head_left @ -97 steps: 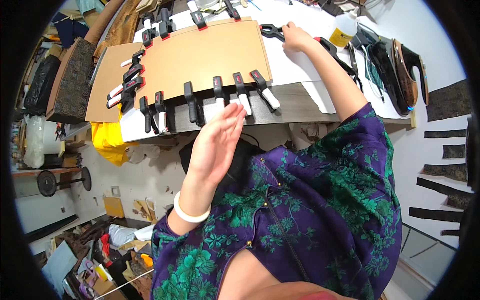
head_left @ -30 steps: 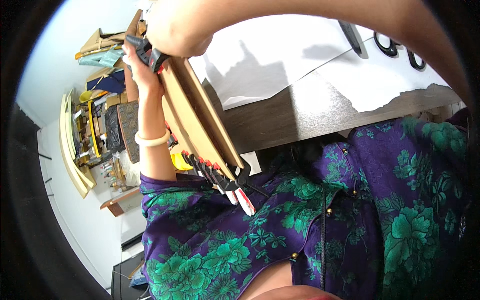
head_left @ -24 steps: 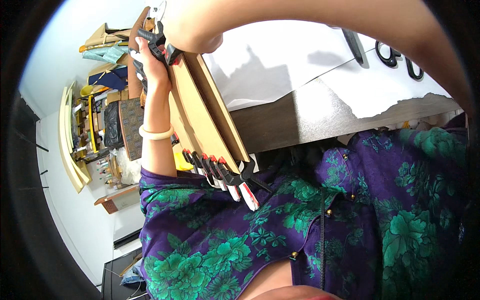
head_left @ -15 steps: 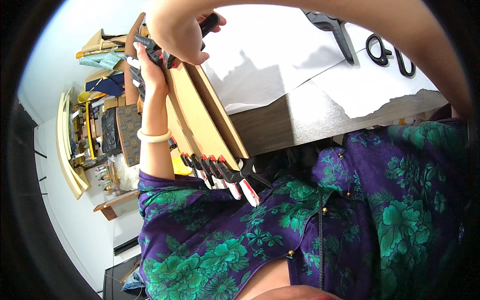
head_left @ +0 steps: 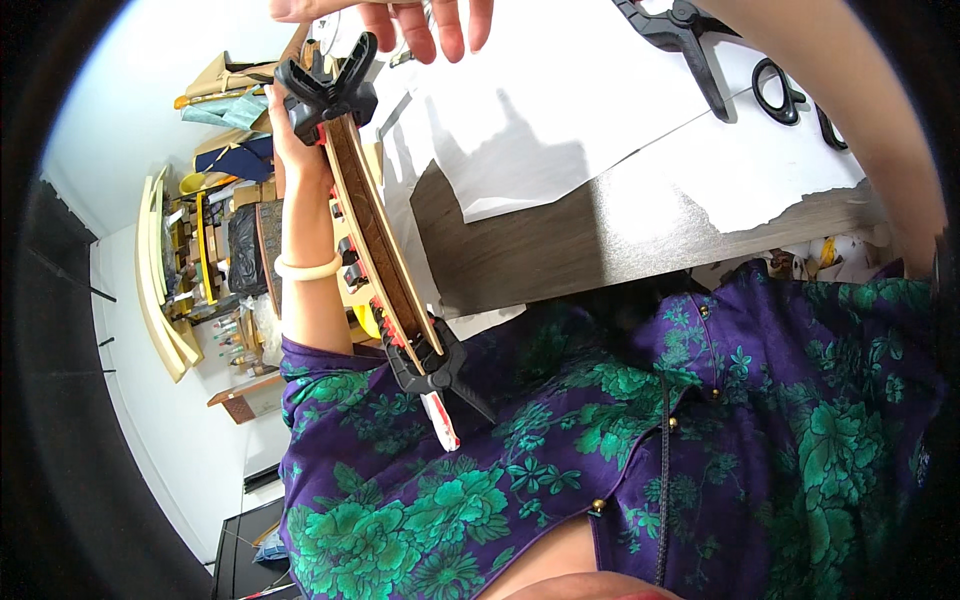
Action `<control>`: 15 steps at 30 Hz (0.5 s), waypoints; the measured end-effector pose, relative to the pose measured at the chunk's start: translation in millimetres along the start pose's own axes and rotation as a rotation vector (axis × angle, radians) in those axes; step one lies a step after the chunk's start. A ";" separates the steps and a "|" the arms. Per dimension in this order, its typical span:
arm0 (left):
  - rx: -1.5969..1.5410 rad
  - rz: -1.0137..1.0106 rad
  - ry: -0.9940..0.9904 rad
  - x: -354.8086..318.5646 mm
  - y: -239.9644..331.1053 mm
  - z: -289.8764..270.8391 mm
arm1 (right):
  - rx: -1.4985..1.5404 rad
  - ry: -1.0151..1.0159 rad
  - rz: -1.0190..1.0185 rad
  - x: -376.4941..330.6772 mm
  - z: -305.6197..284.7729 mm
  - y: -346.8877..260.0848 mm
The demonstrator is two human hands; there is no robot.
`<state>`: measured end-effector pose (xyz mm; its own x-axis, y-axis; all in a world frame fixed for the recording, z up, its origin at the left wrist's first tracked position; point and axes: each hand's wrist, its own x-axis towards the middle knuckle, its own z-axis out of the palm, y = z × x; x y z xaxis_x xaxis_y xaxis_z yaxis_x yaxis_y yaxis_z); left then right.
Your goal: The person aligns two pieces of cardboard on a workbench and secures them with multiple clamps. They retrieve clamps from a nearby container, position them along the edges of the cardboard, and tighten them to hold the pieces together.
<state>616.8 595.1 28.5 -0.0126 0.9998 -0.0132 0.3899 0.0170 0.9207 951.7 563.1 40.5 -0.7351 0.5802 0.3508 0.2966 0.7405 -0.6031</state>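
My left hand, a cream bangle on its wrist, is closed at the far end of a pair of thin pale boards with a brown layer between them. Its fingers are partly hidden behind a black spring clamp at that end. Several more clamps line the boards' left side and near end, where one black spring clamp with a red-and-white handle rests by my clothing. Above the far clamp, my right hand holds nothing; its fingers are stretched apart and the frame cuts it off.
White paper sheets lie on the grey table. A large black spring clamp and black-handled scissors sit at the table's right. Loaded shelves stand at the left.
The boards have turned so that their narrow edge and brown layer face up. My right hand has come off the far clamp and moved up, its fingers opening.
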 end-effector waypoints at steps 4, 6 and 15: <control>0.056 0.050 0.135 -7.1 6.4 31.0 | 0.058 -0.027 0.046 -1.9 -4.9 3.8; -0.045 -0.009 0.184 -6.7 4.0 33.2 | 0.111 -0.049 0.076 -4.0 -7.9 2.2; 0.078 0.070 0.211 -26.2 10.6 71.8 | 0.315 -0.215 0.379 -0.1 -16.7 -2.8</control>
<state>687.3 569.5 10.6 -0.1719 0.9752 0.1393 0.4661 -0.0441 0.8836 961.2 566.7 54.1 -0.7301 0.6800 -0.0683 0.3927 0.3357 -0.8562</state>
